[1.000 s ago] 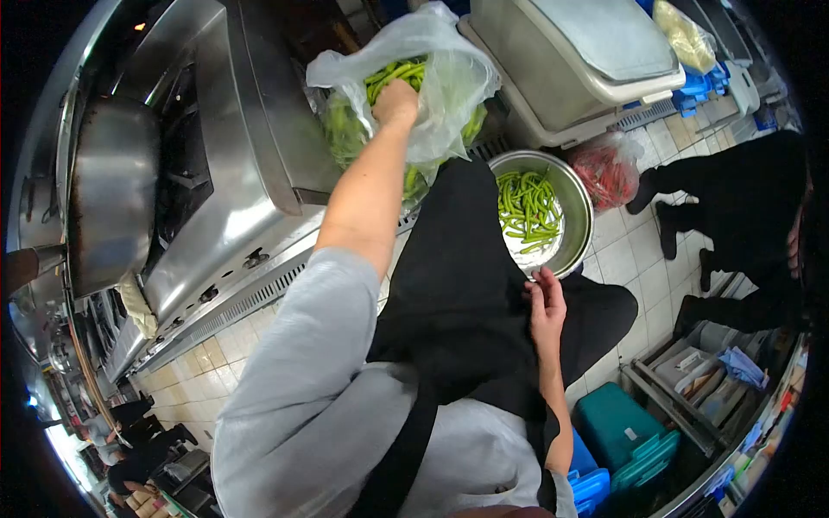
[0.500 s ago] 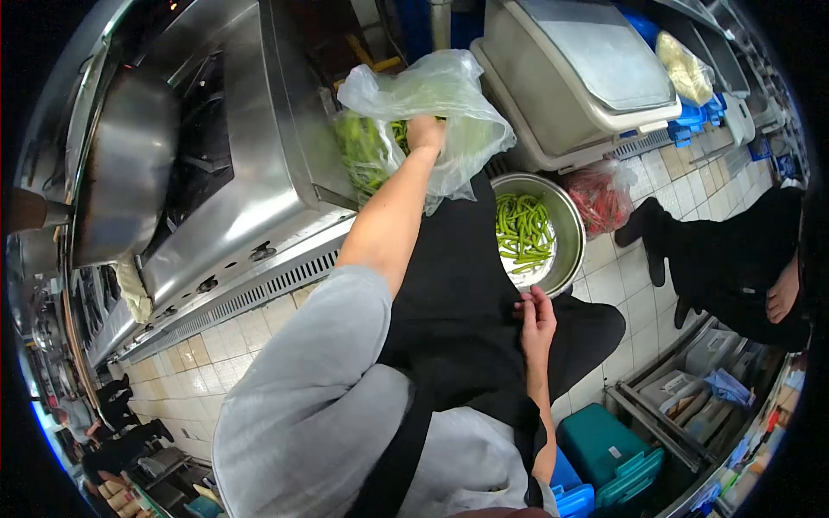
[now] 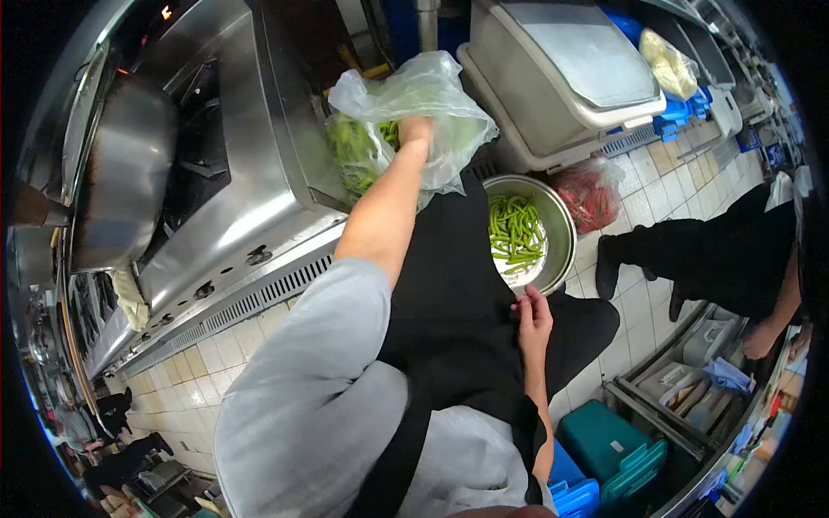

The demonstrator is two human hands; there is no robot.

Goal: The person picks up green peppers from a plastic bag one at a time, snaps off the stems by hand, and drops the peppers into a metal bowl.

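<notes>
A clear plastic bag [image 3: 449,104] of long green chili peppers [image 3: 350,147] leans by the steel stove. My left hand [image 3: 416,129] is inside the bag's mouth, and the plastic and peppers hide its fingers. A round steel bowl [image 3: 566,233] stands beside my leg on the right, with several green peppers [image 3: 515,226] lying in it. Near the bowl's close rim, my right hand [image 3: 533,318] rests at the edge of my black apron [image 3: 453,293]. Its fingers are loosely bent and slightly apart, and nothing shows between them.
At left is the steel stove [image 3: 250,164] with a large wok [image 3: 129,164]. A lidded white bin [image 3: 553,86] stands beyond the bowl, near a bag of red chilies [image 3: 587,194]. Another person [image 3: 725,250] stands at right. A green tub [image 3: 604,445] sits lower right.
The view has shifted slightly. My left hand stays in the bag and my right hand by the bowl. The other person's legs have shifted and their hand has moved lower, over the rack.
</notes>
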